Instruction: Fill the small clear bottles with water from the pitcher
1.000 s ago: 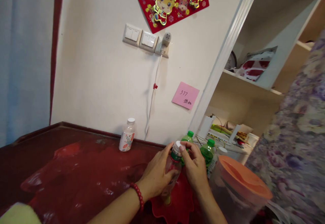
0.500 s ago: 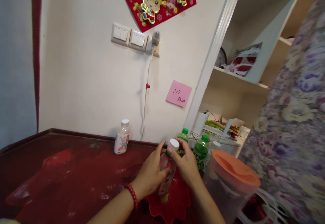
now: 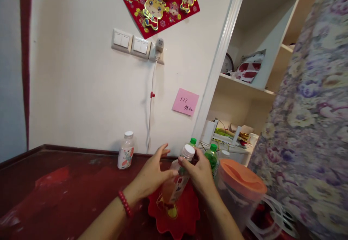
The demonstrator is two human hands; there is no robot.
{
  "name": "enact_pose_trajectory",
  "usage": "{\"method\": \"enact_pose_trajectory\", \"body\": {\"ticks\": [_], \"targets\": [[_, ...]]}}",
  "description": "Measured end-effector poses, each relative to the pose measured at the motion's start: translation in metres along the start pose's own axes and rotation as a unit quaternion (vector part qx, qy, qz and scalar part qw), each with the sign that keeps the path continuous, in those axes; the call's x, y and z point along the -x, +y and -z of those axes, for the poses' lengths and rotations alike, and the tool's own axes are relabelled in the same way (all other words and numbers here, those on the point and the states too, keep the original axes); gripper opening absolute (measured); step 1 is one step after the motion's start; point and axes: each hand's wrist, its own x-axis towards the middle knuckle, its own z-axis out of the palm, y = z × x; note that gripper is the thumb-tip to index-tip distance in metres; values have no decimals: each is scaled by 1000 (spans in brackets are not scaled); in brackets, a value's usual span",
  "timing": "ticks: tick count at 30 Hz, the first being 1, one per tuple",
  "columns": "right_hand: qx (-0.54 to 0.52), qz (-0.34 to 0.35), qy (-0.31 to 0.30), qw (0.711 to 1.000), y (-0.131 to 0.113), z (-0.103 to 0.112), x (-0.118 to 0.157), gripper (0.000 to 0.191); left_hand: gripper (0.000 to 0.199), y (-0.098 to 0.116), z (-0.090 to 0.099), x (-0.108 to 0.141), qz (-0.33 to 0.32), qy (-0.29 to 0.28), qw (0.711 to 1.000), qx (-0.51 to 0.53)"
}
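Note:
My right hand point(image 3: 199, 169) grips a clear plastic bottle point(image 3: 176, 185) near its neck, just under the white cap. The bottle has a printed label and leans slightly over a red scalloped dish point(image 3: 187, 216). My left hand point(image 3: 154, 173), with a red bead bracelet on the wrist, is on the bottle's left side with fingers spread. Its thumb reaches close to the bottle; whether it touches I cannot tell. A similar bottle with a white cap and floral label point(image 3: 126, 151) stands upright by the wall, left of my hands.
Green-capped bottles point(image 3: 211, 154) stand behind my right hand. A clear pitcher with an orange lid point(image 3: 241, 176) is at the right, with its handle toward the curtain point(image 3: 299, 153). Crumpled clear plastic lies on the dark red table point(image 3: 89, 196). A pink note point(image 3: 186, 101) is on the wall.
My left hand has come off the bottle and opened toward the left. The bottle has tilted a little in my right hand, and the view has shifted slightly.

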Motion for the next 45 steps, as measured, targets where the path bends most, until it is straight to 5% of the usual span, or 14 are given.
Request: {"method": "enact_pose_trajectory", "body": {"ticks": [6,13,29,35,45], "targets": [[18,-1,23,1000,-19,11,-24,55,79,33,18,1,-31,123,991,44],[111,35,72,991,-28,23,-53,56,69,49,21,6,-57,176,980,78],[350,38,94,931,35,28,-49,31,55,69,43,12,-113,260,950,135],[318,56,90,942,46,15,-55,34,54,70,48,13,-116,276,943,149],[274,23,57,960,79,-42,-75,35,50,72,63,14,-129,317,925,166]]}}
